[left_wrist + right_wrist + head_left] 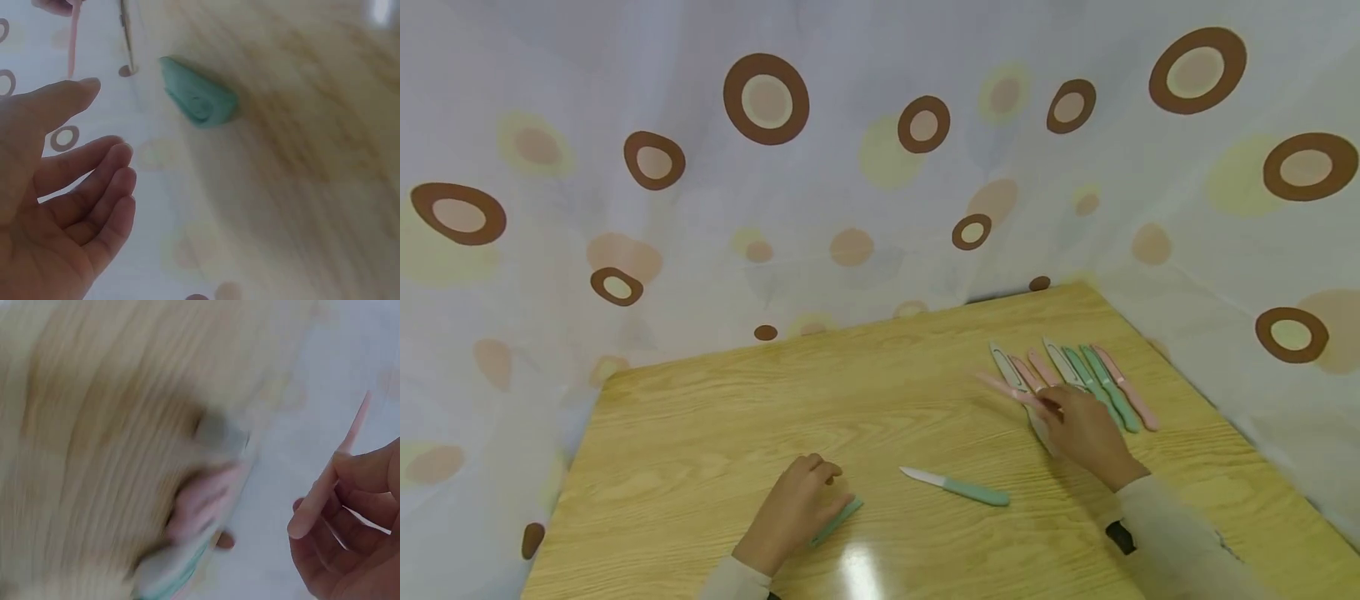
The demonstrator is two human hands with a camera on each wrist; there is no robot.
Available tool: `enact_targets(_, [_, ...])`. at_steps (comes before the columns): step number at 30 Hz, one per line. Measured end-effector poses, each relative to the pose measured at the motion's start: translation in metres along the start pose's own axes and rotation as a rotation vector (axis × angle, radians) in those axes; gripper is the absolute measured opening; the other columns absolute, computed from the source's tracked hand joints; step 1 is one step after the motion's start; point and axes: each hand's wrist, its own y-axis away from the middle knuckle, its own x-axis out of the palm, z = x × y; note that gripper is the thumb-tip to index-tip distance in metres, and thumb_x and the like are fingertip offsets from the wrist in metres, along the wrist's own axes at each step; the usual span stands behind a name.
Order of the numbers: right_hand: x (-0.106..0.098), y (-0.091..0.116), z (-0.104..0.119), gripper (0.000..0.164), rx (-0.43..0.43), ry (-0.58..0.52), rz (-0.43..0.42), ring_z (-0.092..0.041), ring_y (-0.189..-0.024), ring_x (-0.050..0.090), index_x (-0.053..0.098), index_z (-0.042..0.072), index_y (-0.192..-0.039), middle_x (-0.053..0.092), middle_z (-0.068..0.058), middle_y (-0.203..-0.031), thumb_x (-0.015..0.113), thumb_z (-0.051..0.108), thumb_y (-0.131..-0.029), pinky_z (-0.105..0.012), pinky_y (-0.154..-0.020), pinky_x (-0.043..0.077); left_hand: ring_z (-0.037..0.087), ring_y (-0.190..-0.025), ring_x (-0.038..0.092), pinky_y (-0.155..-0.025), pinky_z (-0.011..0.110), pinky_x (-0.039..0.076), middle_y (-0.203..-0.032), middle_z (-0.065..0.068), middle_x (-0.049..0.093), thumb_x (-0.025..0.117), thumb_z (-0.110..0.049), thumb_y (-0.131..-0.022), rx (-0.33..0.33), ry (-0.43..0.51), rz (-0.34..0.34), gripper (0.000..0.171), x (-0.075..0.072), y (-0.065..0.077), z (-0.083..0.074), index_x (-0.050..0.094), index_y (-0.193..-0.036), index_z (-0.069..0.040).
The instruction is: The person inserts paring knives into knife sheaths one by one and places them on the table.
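Note:
My right hand (1088, 431) pinches a pink knife (317, 499) between thumb and fingers, above the near end of a row of knives at the right. The knife's slim pink tip points left in the head view. My left hand (796, 502) hovers with relaxed, parted fingers and holds nothing. Just beside it on the table lies a green blade cover (199, 97), partly hidden by the thumb in the head view. Between both hands lies a green-handled knife (973, 492), its pale blade bare and pointing left.
Several pink, green and whitish knives lie side by side at the right, among them a pink knife (1126, 387) at the row's end; my right hand hides some handles. The wooden table (737, 425) meets a patterned cloth (850, 192) at its back and sides.

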Motion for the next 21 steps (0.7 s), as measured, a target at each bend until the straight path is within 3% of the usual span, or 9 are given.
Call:
enact_targets(6, [-0.032,0.007,-0.06,0.024,0.322,0.025,0.001,-0.03,-0.067,0.059,0.062,-0.013,-0.1,0.063,-0.023,-0.083,0.056,0.006,-0.088,-0.048,-0.056,0.05,0.012,-0.077,0.052,-0.068,0.023,0.049,-0.086,0.002,0.058,0.069,-0.034,-0.082,-0.089,0.049,0.106,0.035,0.001,0.009,0.002,0.066,-0.094,-0.001])
enact_targets(10, [-0.034,0.014,-0.094,0.028,0.439,0.059,-0.022,-0.031,-0.06,0.057,0.062,-0.015,-0.093,0.062,-0.024,-0.077,0.053,0.011,-0.088,-0.05,-0.051,0.048,0.012,-0.076,0.052,-0.068,0.022,0.049,-0.086,0.003,0.059,0.073,-0.033,-0.077,-0.098,0.022,0.121,0.037,0.0,0.013,0.003,0.066,-0.093,0.0])
enact_targets(15, [-0.034,0.021,-0.128,0.037,0.615,0.08,0.069,-0.043,-0.068,0.056,0.06,-0.017,-0.095,0.06,-0.03,-0.083,0.05,0.018,-0.088,-0.052,-0.056,0.048,0.01,-0.073,0.051,-0.065,0.02,0.048,-0.083,0.001,0.059,0.076,-0.032,-0.075,-0.099,0.036,0.123,0.035,0.0,0.016,0.002,0.067,-0.089,-0.001])
enact_targets(21, [-0.039,0.02,-0.141,0.037,0.777,0.093,0.2,-0.046,-0.074,0.055,0.06,-0.016,-0.097,0.059,-0.031,-0.087,0.048,0.014,-0.079,-0.047,-0.055,0.05,0.008,-0.072,0.049,-0.064,0.02,0.047,-0.082,-0.001,0.057,0.075,-0.033,-0.076,-0.128,0.067,0.155,0.034,0.0,0.018,0.001,0.067,-0.089,-0.003])
